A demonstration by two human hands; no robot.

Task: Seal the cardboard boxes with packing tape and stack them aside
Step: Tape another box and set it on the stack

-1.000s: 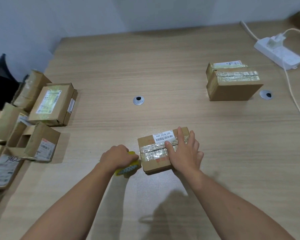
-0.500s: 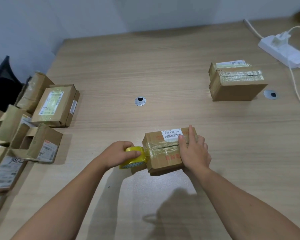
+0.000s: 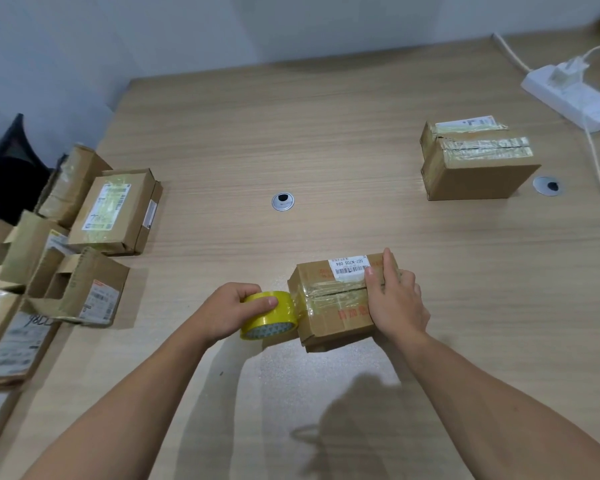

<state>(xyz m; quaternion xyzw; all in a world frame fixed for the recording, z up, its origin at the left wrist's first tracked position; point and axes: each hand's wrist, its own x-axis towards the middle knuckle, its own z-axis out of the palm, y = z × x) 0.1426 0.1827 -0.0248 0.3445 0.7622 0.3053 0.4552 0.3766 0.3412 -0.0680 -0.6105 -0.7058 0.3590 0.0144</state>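
A small cardboard box (image 3: pixel 329 317) sits on the near middle of the wooden table (image 3: pixel 326 133), its top flaps closed, with a white barcode label (image 3: pixel 349 268) near its far edge. A glossy strip of tape (image 3: pixel 329 293) runs along the seam between the flaps and folds down over the box's left side.

The left hand (image 3: pixel 229 311) grips a yellow roll of packing tape (image 3: pixel 274 315), fingers curled round its outer face and the thumb lying across the top. The roll stands on edge just beside the box's left side, and the tape leads straight from it onto the cardboard.

The right hand (image 3: pixel 395 303) lies on the right part of the box top. Its fingers are stretched out and held together, pressing down, the index finger reaching to the far edge and the thumb resting by the label.

Well apart, on the far right, stands a larger cardboard box (image 3: pixel 478 174) with tape across its top. A round metal cable grommet (image 3: pixel 548 185) is just to its right, and another (image 3: pixel 283 201) is set in the middle of the table. A white power strip (image 3: pixel 568 98) with a plug in it lies at the far right corner.

Along the left edge lies a cluster of other boxes (image 3: pixel 115 211). One nearer box (image 3: pixel 80 289) has open flaps.
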